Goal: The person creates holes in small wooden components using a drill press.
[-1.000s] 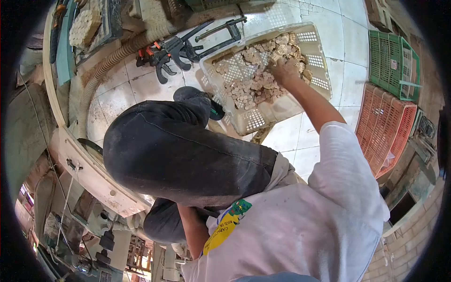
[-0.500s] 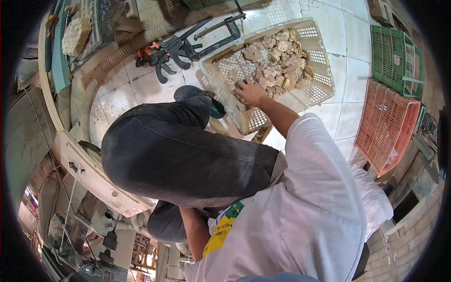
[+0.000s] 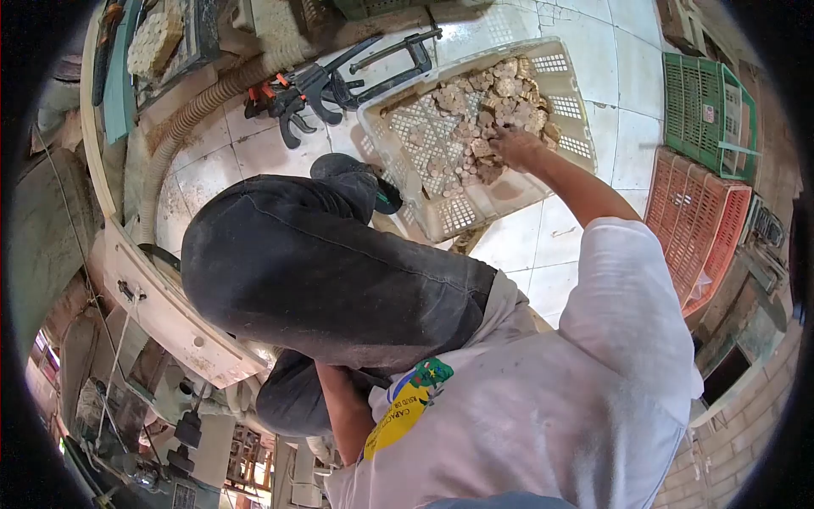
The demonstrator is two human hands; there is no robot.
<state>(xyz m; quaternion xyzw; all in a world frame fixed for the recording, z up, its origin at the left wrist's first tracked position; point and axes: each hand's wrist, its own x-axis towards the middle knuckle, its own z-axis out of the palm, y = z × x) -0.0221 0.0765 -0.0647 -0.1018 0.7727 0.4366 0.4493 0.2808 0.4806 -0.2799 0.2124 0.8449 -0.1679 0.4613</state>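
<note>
The small wooden pieces [image 3: 500, 85] were piled at the far end of a white plastic basket [image 3: 462, 216], which was set on the tiled floor [image 3: 627, 127]. The pieces looked little, light and hard. They lay loose, so they would likely slide and roll when pushed. A few could best be scooped up together, or one could be pinched by its sides. The basket looked bendy, with holes all over, and would best be lifted by its rim.

The right hand [image 3: 515, 146] was laid on the near edge of the pile. Its fingers were bent down among the pieces. Whether any piece was gripped could not be told. The left hand was hidden behind the dark trouser leg [image 3: 314, 271]; only the left arm [image 3: 343, 407] was seen.

Black clamps [image 3: 305, 89] and a ribbed hose [image 3: 195, 119] were seen beside the basket. A green crate [image 3: 708, 110] and an orange crate [image 3: 699, 229] were stood well apart, to the right.

Half a second earlier, the right hand had been at the near left part of the basket. Now it was found further right, against the pile.
</note>
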